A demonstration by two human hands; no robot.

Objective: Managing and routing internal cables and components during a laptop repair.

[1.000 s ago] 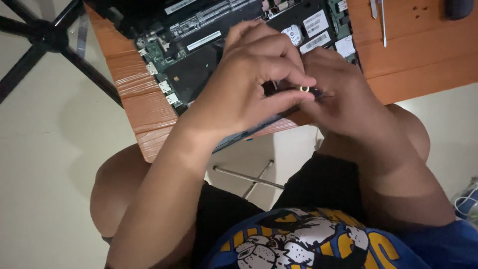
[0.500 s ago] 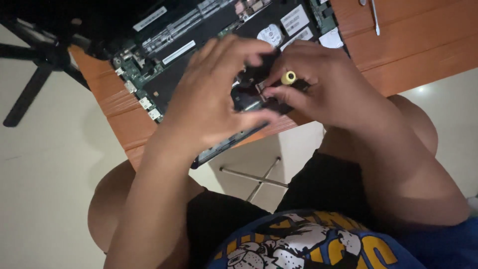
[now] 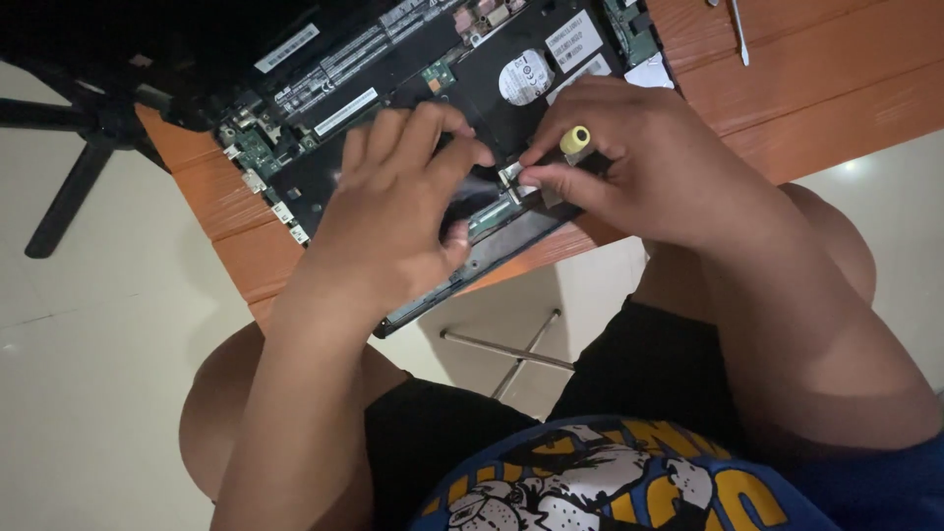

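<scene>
Left hand (image 3: pixel 393 211) spreads open-fingered over the opened laptop (image 3: pixel 393 88) (on the orange table (image 3: pixel 816 69)), right hand (image 3: pixel 639 167) pinches a yellow-tipped tool (image 3: pixel 574 140)

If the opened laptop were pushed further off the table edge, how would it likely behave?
The laptop is a flat, rigid slab, so it would probably slide rather than flex. Its near corner already overhangs the table, so it may tip. Exposed boards look fragile; the left hand resting on it likely steadies it.
</scene>
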